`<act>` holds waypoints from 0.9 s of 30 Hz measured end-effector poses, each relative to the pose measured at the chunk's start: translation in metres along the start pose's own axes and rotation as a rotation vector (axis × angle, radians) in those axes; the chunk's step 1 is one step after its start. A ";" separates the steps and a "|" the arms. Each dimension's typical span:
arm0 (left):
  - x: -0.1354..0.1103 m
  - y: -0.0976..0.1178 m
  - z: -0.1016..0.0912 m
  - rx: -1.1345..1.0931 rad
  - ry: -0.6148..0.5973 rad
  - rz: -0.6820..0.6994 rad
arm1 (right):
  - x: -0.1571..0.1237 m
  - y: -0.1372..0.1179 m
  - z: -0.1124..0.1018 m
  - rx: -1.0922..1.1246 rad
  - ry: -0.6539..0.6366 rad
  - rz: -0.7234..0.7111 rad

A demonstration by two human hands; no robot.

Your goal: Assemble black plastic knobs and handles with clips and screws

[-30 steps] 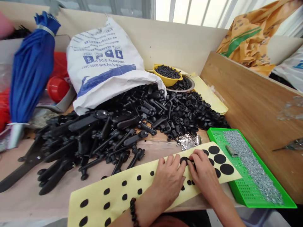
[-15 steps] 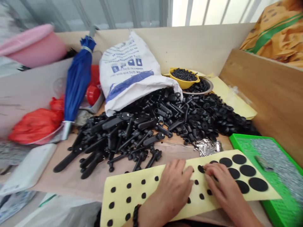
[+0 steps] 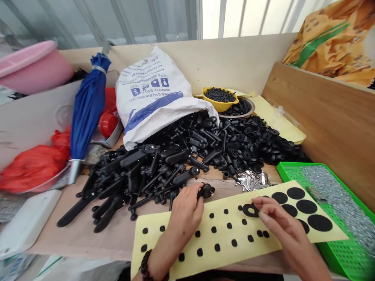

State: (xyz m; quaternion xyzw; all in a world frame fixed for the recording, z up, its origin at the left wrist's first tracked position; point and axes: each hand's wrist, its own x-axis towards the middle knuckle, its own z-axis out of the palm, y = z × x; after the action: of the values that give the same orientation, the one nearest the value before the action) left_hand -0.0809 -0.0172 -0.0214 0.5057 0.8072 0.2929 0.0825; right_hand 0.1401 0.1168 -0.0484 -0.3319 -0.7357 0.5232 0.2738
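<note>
My left hand (image 3: 187, 208) is closed around a black plastic handle part (image 3: 207, 190) at the front edge of the pile, its rounded end poking out past the fingers. Between the thumb and fingers of my right hand (image 3: 283, 220) is a black foam ring (image 3: 251, 210) with an oval hole, just over the yellow backing sheet (image 3: 164, 249). Small black dots and large black discs (image 3: 306, 206) stick to that sheet. A heap of black plastic parts (image 3: 140, 168) lies behind it.
A white woven sack (image 3: 155, 86) spills onto the heap. Metal clips (image 3: 252, 180) lie beside a green tray (image 3: 336, 238) of small metal pieces. A yellow bowl (image 3: 219, 105) stands behind. On the left are a blue umbrella (image 3: 88, 105) and a red bag (image 3: 35, 168).
My left hand has left the sheet, moved left and up, and taken hold of a black handle part. The ring in my right hand now shows clearly. The view has shifted slightly.
</note>
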 end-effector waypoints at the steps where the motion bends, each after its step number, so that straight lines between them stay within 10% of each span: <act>1: 0.004 0.003 0.000 -0.133 -0.024 -0.017 | -0.001 -0.004 0.002 0.103 0.010 0.055; 6: 0.021 0.014 0.012 -0.489 -0.227 -0.074 | 0.004 -0.020 0.017 0.432 -0.021 0.227; 12: 0.027 0.018 0.031 -0.309 -0.372 0.094 | 0.015 -0.017 0.033 0.652 -0.097 0.284; 21: 0.048 0.026 -0.002 -0.392 -0.302 0.065 | 0.014 -0.013 0.027 0.824 -0.046 0.321; 27: 0.039 0.037 0.004 -0.725 -0.598 -0.070 | 0.014 -0.024 0.018 0.784 -0.066 0.291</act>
State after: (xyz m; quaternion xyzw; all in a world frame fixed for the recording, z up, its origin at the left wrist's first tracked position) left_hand -0.0697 0.0299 0.0026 0.4788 0.6102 0.3947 0.4926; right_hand 0.1130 0.1110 -0.0301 -0.2860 -0.4345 0.8072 0.2790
